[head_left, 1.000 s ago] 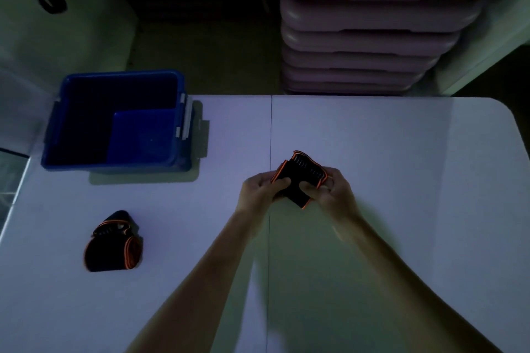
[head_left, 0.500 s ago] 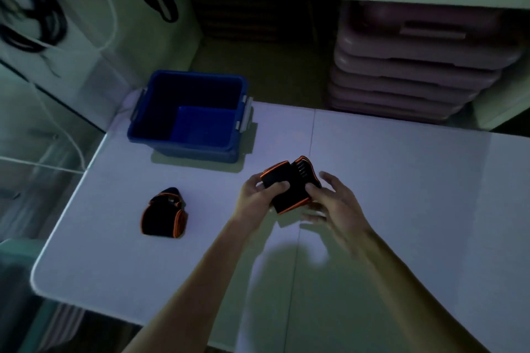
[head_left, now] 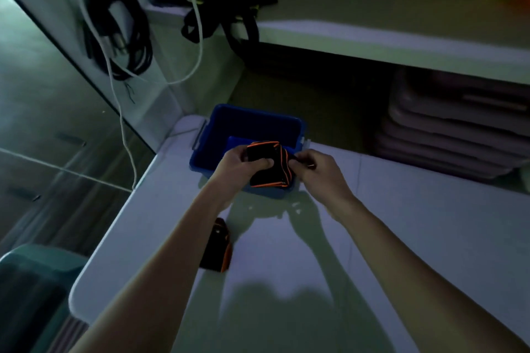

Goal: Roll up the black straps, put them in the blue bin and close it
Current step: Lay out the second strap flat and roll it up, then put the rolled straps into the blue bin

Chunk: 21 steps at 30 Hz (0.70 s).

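left hand (head_left: 239, 165): grips rolled strap (head_left: 269, 165) on its left side, thumb across the front, fingers curled behind
right hand (head_left: 317, 169): pinches right edge of the same roll, fingers curled together on it
rolled strap: black with orange trim, held up off the table, in front of and over the blue bin's near right part; whether it touches the rim, cannot tell
blue bin (head_left: 218, 135): open top, near the table's far left corner, pale latches on both short sides; lid not in view
second strap (head_left: 218, 249): black with orange edge, rolled, lies on the table nearer the front, near the left edge, partly hidden by left forearm, well apart from the bin
table (head_left: 415, 238): white, rounded front-left corner, seam line running front to back right of centre
background: shelf edge above, stacked pale pink cases under it beyond the table's far edge on the right
left wall: black cables in a loop, white cord hanging down
lighting: dim, strong arm shadows on the table
floor left: teal container at lower left corner, below table edge
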### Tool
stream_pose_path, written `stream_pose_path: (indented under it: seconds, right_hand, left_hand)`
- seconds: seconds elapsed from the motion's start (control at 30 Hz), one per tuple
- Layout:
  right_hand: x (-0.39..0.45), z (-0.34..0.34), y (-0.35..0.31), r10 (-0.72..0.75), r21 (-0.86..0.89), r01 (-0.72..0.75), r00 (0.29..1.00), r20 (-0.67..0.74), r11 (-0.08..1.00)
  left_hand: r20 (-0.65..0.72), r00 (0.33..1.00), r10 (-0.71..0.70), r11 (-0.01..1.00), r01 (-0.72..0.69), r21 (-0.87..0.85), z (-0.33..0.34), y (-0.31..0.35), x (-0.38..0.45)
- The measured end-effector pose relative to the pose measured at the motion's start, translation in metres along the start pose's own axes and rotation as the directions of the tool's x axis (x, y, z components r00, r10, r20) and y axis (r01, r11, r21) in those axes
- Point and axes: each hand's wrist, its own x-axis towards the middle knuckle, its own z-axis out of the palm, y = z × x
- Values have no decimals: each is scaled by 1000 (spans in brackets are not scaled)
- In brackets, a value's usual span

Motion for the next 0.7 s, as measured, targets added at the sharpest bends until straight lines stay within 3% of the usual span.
stream_pose_path:
  seconds: [0.07, 0.2, 0.3, 0.37, 0.57, 0.7]
  right_hand:
    - [20, 13, -6, -57, -164, 45, 996, -71, 985]
    - [54, 31, -10, -143, -417, 97, 986, -81, 904]
    - [73, 36, -8, -232, -690, 127, 971, -61, 712]
    - [80, 40, -9, -188, -811, 120, 982, 13, 572]
    - [91, 55, 2, -39, -964, 171, 985, 166, 205]
    - [96, 64, 11, -26, -978, 199, 980, 197, 67]
  left_hand:
    - [-16, 1000, -27, 1000, 27, 4, -13, 6, 20]
    - [31, 994, -108, 994, 107, 35, -28, 10, 58]
    - [82, 979, -184, 978, 174, 116, -33, 5, 85]
    - [127, 959, -253, 957, 229, 176, -34, -2, 99]
    - [199, 902, -382, 852, 261, 454, -24, -25, 125]
    - [202, 870, -450, 769, 263, 582, -17, -43, 136]
